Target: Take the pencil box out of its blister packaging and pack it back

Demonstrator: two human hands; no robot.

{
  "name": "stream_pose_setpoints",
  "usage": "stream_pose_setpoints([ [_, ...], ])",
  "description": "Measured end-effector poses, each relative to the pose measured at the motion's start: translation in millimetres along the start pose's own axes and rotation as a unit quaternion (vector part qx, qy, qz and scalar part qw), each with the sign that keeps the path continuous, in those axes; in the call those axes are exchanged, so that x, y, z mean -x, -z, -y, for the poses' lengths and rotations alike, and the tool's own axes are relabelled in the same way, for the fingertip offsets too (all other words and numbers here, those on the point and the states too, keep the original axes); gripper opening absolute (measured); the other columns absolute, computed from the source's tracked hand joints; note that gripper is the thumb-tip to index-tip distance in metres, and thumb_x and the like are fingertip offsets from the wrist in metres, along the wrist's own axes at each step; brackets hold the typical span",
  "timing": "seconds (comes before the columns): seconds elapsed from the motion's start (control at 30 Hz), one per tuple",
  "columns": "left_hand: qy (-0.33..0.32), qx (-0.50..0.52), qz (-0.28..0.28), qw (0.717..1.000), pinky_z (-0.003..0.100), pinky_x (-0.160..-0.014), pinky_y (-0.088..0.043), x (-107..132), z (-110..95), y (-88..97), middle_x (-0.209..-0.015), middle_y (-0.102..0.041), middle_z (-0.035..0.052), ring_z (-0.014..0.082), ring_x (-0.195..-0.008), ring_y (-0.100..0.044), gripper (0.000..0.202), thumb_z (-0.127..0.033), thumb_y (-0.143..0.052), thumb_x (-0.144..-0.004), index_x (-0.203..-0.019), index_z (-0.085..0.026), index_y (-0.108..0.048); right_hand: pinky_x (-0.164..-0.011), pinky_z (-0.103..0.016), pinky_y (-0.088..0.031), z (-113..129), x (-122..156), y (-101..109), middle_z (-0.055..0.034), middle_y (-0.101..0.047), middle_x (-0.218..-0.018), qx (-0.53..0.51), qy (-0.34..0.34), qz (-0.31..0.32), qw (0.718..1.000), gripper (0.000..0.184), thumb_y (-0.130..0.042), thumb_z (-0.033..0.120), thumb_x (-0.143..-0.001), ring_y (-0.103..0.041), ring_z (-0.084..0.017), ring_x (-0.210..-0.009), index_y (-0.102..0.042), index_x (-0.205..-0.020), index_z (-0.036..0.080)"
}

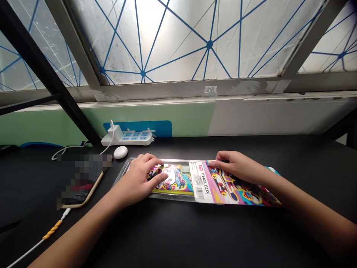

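Note:
A colourful pencil box [178, 179] lies flat on the black desk [178, 234], half out of a clear plastic sleeve [122, 172]. A printed card insert [223, 186] labelled PENCIL BOX covers its right part. My left hand [141, 178] rests on the box's left end, fingers curled over its top edge and thumb on the lid. My right hand [237, 166] lies on the card insert, fingers pressing its upper left corner.
A phone [83, 186] on a charging cable [50, 232] lies at the left. Behind it are a white earbud case [120, 152] and a white power strip [131, 137] against the green wall. A black frame bar [50, 78] slants at upper left.

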State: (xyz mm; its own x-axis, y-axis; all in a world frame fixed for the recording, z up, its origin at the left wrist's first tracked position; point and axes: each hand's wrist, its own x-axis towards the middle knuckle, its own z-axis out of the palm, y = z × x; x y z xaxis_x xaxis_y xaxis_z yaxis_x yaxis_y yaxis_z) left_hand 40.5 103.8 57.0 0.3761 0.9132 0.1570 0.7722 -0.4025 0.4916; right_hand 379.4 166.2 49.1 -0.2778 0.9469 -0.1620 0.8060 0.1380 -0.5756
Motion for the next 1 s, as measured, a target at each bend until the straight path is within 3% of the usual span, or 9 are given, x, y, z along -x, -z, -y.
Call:
stream_pose_setpoints([
  [0.17,-0.005,0.181,-0.008,0.983,0.048,-0.101,-0.045,2.8,-8.8,-7.5,-0.122,-0.067,0.0093,0.0327,-0.117,-0.057,0.051,-0.067,-0.044,-0.098,-0.121,-0.028,-0.068,-0.059,-0.030,-0.039,12.6,3.9,-14.8,-0.0024,-0.069,-0.079,-0.010,0.034,-0.003,0.999,0.050,-0.051,0.072,-0.088,-0.058,-0.020,-0.071,-0.061,-0.081,0.024],
  [0.27,-0.017,0.398,-0.011,0.917,0.048,-0.100,-0.048,1.8,-6.2,-6.8,-0.118,-0.071,0.0106,0.0332,-0.114,-0.063,0.069,-0.076,-0.029,-0.097,-0.116,-0.026,-0.072,-0.059,-0.030,-0.040,12.6,5.0,-16.4,-0.0026,-0.069,-0.080,-0.013,0.034,0.012,0.999,0.050,-0.050,0.073,-0.089,-0.057,-0.020,-0.071,-0.061,-0.083,0.024],
  [0.37,-0.015,0.520,-0.109,0.847,0.046,-0.101,-0.048,-3.3,3.1,-0.2,-0.110,-0.073,0.0114,0.0315,-0.113,-0.064,0.070,-0.073,-0.028,-0.099,-0.101,-0.021,-0.075,-0.057,-0.029,-0.039,5.9,4.3,-8.7,-0.0013,-0.066,-0.077,-0.019,0.030,0.039,0.999,0.049,-0.054,0.072,-0.087,-0.056,-0.019,-0.068,-0.060,-0.083,0.024],
  [0.47,0.036,0.521,-0.238,0.819,0.043,-0.100,-0.049,-9.0,15.4,5.4,-0.108,-0.072,0.0101,0.0292,-0.114,-0.062,0.058,-0.066,-0.037,-0.101,-0.094,-0.020,-0.073,-0.056,-0.028,-0.037,-3.0,3.8,4.9,0.0012,-0.064,-0.075,-0.017,0.032,0.068,0.997,0.045,-0.061,0.069,-0.085,-0.054,-0.018,-0.067,-0.059,-0.081,0.024],
  [0.53,0.070,0.523,-0.271,0.805,0.042,-0.099,-0.049,-11.5,21.8,5.1,-0.111,-0.072,0.0097,0.0287,-0.116,-0.061,0.055,-0.065,-0.038,-0.100,-0.094,-0.020,-0.070,-0.058,-0.027,-0.039,-8.5,4.2,14.7,0.0017,-0.064,-0.077,-0.017,0.033,0.094,0.995,0.042,-0.064,0.066,-0.084,-0.055,-0.018,-0.069,-0.060,-0.082,0.025],
  [0.73,0.088,0.553,-0.252,0.789,0.043,-0.104,-0.047,-12.5,17.2,-10.6,-0.128,-0.069,0.0110,0.0278,-0.126,-0.058,0.058,-0.067,-0.028,-0.100,-0.105,-0.021,-0.064,-0.072,-0.030,-0.049,-21.4,4.8,31.6,-0.0026,-0.073,-0.099,-0.033,0.042,0.190,0.980,0.041,-0.067,0.064,-0.084,-0.065,-0.026,-0.091,-0.068,-0.099,0.026],
  [0.87,0.104,0.561,-0.279,0.772,0.043,-0.107,-0.044,-11.6,9.0,-15.8,-0.129,-0.069,0.0113,0.0271,-0.128,-0.058,0.059,-0.069,-0.028,-0.099,-0.107,-0.022,-0.062,-0.079,-0.035,-0.053,-22.3,4.2,31.8,-0.0044,-0.075,-0.108,-0.009,0.023,0.182,0.983,0.046,-0.066,0.066,-0.084,-0.067,-0.031,-0.100,-0.068,-0.109,0.028],
  [1.0,0.119,0.578,-0.302,0.748,0.044,-0.103,-0.048,-11.8,9.1,-14.1,-0.125,-0.070,0.0121,0.0281,-0.125,-0.062,0.058,-0.072,-0.030,-0.097,-0.105,-0.022,-0.059,-0.088,-0.040,-0.054,-6.9,1.3,27.1,-0.0057,-0.073,-0.123,0.020,0.014,0.155,0.988,0.058,-0.068,0.068,-0.079,-0.067,-0.034,-0.110,-0.066,-0.123,0.032],
])
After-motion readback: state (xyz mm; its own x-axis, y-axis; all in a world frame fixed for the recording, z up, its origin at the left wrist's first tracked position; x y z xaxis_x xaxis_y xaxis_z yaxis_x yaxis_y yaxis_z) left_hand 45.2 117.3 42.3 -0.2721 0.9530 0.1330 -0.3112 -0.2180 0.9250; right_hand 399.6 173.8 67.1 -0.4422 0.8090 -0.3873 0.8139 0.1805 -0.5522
